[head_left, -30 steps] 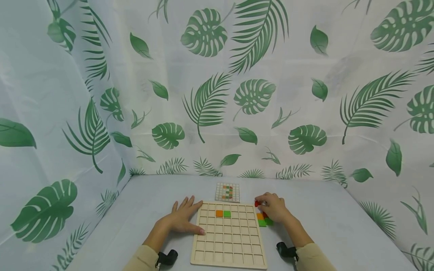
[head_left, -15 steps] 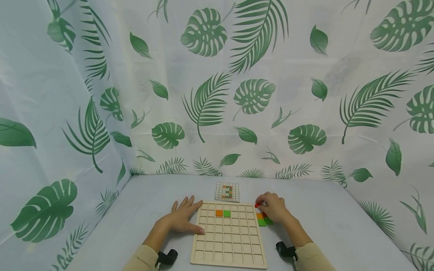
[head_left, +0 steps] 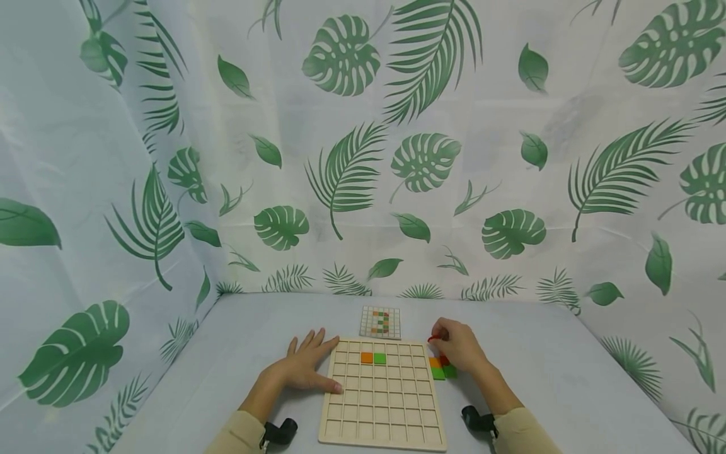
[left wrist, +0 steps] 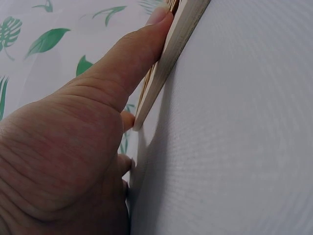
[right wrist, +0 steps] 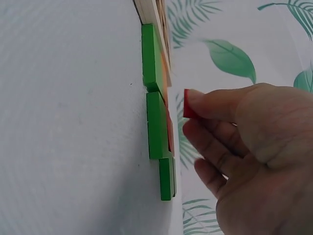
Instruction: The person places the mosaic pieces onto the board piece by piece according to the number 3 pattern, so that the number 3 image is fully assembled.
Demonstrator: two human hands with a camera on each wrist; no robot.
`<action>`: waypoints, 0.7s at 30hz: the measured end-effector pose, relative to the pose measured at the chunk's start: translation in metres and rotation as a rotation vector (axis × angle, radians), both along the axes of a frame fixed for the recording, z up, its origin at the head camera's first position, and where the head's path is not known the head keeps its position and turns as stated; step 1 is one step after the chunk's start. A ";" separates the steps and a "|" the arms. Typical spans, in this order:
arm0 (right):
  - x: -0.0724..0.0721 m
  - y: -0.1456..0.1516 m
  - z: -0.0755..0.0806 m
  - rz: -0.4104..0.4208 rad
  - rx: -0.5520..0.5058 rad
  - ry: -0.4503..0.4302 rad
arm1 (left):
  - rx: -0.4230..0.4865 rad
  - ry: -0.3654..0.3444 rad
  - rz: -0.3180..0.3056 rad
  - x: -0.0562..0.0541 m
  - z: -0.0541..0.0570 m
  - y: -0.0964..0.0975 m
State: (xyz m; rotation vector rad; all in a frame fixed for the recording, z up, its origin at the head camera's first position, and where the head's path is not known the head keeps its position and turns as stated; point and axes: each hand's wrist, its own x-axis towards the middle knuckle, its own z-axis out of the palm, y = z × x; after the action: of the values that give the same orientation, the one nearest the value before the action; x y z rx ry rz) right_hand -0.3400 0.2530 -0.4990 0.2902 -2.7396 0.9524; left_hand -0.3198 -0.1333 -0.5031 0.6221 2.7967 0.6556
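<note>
Three sides of cloth [head_left: 363, 170]: white with green leaf print, meeting the table [head_left: 544, 359] along its left, far and right edges.
Table: pale, flat; room spreads widely from each side of the board [head_left: 391, 403] out to the cloth, with a narrower band running toward the far edge.
Board: wooden, gridded, with a thin rim; it lies flat, its near edge close to the bottom of the head view.
Sleeves [head_left: 524, 432]: beige, entering from below, one on either side of the board.
Left hand [head_left: 303, 366]: fingers stretched and spread; the forefinger reaches the board's far left corner, the thumb rests on its left rim, and the other fingers extend outside it.
Right hand [head_left: 456, 347]: thumb and fingertips pinch a red tile [right wrist: 188, 104] just outside the board's far right corner; the remaining fingers are loosely bent.
Wrist cameras [head_left: 479, 419]: black, one at each wrist, on the side toward the board.
Card [head_left: 380, 322]: gridded, with orange, green and red squares, just beyond the board's far edge; I cannot tell whether they touch.
Loose tiles [head_left: 438, 374]: orange, red and green, just outside the board's right edge; three green sides show in the right wrist view.
Orange tile [head_left: 367, 358] and green tile [head_left: 380, 358]: side by side in the board's second row from the far edge.
Red tile: partly covered by the thumb, apart from the loose tiles.
</note>
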 end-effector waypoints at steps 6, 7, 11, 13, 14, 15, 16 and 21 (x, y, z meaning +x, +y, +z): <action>-0.001 -0.002 0.003 0.014 -0.042 0.042 | -0.010 0.001 0.000 -0.001 0.000 0.000; 0.000 -0.002 0.003 0.017 -0.052 0.042 | -0.012 0.001 -0.002 -0.001 0.000 0.000; 0.001 -0.004 0.005 0.028 -0.085 0.028 | -0.008 0.002 -0.004 -0.002 -0.002 0.000; 0.001 -0.006 0.005 0.032 -0.091 0.028 | -0.007 -0.001 -0.001 -0.003 -0.003 0.000; 0.001 -0.007 0.006 0.032 -0.097 0.025 | -0.006 -0.002 -0.001 -0.003 -0.003 0.000; 0.001 -0.008 0.006 0.028 -0.104 0.022 | -0.005 -0.003 0.000 -0.003 -0.003 0.000; 0.001 -0.009 0.006 0.027 -0.111 0.020 | -0.005 -0.006 0.000 -0.003 -0.003 0.000; 0.002 -0.016 0.009 0.036 -0.151 0.007 | -0.006 -0.008 0.003 -0.003 -0.004 0.000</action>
State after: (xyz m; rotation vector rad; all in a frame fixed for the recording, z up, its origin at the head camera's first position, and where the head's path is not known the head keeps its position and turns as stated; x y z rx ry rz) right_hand -0.3380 0.2371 -0.4902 0.3159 -2.6455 1.1583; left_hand -0.3230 -0.1338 -0.5072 0.6133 2.7916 0.6481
